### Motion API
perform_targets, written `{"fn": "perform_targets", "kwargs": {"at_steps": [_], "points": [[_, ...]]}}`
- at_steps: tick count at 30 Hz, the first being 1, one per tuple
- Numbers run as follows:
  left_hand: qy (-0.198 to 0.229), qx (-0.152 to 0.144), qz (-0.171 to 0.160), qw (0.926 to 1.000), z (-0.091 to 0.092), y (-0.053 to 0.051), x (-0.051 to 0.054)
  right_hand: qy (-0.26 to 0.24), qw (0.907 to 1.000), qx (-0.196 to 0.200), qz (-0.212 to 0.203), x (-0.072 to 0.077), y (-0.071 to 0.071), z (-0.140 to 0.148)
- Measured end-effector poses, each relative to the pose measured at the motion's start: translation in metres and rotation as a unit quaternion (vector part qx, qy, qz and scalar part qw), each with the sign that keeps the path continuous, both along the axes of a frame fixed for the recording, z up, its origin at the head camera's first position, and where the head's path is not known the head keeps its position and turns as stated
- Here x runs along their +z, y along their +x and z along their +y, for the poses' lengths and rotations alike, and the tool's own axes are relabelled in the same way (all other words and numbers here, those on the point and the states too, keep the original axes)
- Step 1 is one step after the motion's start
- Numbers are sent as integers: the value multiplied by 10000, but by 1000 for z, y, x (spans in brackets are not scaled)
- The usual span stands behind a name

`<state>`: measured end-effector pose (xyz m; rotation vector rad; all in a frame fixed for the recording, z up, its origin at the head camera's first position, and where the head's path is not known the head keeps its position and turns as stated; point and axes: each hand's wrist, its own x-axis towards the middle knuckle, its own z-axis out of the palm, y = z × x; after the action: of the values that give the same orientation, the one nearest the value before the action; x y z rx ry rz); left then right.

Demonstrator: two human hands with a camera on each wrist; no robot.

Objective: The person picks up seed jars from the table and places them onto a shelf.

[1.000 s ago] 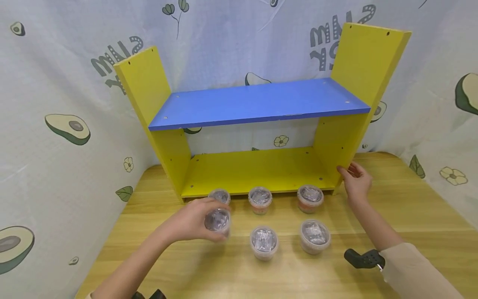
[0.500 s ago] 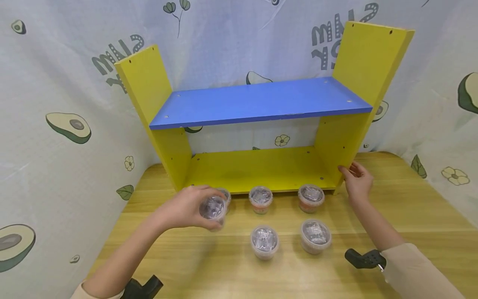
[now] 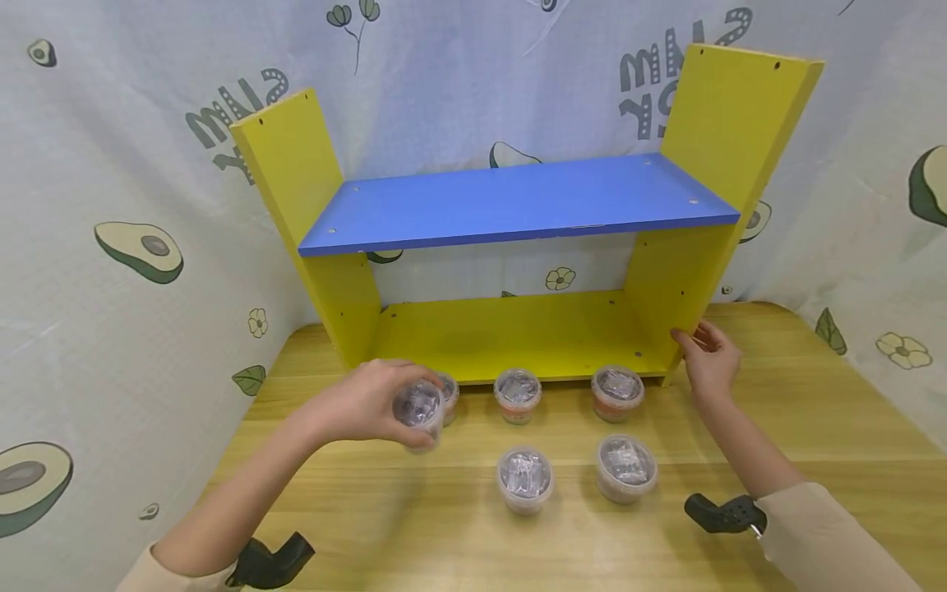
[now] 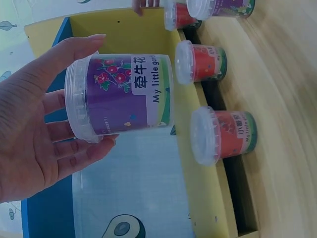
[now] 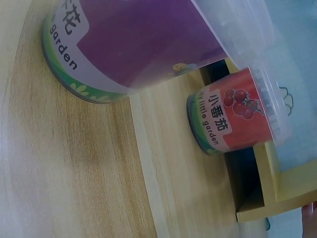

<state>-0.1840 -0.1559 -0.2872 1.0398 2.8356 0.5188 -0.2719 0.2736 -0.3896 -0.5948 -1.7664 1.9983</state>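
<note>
up off the wooden table (image 3: 459, 543), in front of the left end of the yellow-and-blue shelf unit (image 3: 344, 288) — a clear-lidded cup with a purple label (image 4: 124, 94), held in the left hand (image 3: 370, 403) between thumb and curled fingers. overlapping the back-left cup (image 3: 450, 400) in the head view; cannot tell about touching. over on the other side, gripping the front edge of the right side panel (image 3: 728, 148) with the right hand (image 3: 710, 362), with the thumb against the inner face and the fingers partly hidden. counting as done, as far as visible: just one cup in hand, not set down yet by the look of it. counting as left: five cups standing on the table, out of either hand's grip. going along the back row, just before the lower yellow board (image 3: 503, 333): the back-left cup, the back-middle cup (image 3: 518, 395), the back-right cup (image 3: 617, 395). then coming nearer: the front-middle cup (image 3: 525, 481) and the front-right cup (image 3: 626, 469). making six in all — red labels on three in the left wrist view, purple on the held one and at least one more. tallying the unit too: two side panels, one blue board (image 3: 518, 201), one lower yellow board.
</note>
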Motion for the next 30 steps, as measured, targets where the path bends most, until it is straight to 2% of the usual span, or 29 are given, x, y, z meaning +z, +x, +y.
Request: {"fn": "perform_targets", "kwargs": {"at_steps": [8,17,30], "points": [[47,58,78,9999,-5,-7,14,53,10000,30,-30,0,0,0],[1,72,104,9999,-8,-11,21,-18,10000,53,25,-1,-1,2],[161,74,-117,9998,-15,-19,39,-74,9999,70,-47,0,-2,4]]}}
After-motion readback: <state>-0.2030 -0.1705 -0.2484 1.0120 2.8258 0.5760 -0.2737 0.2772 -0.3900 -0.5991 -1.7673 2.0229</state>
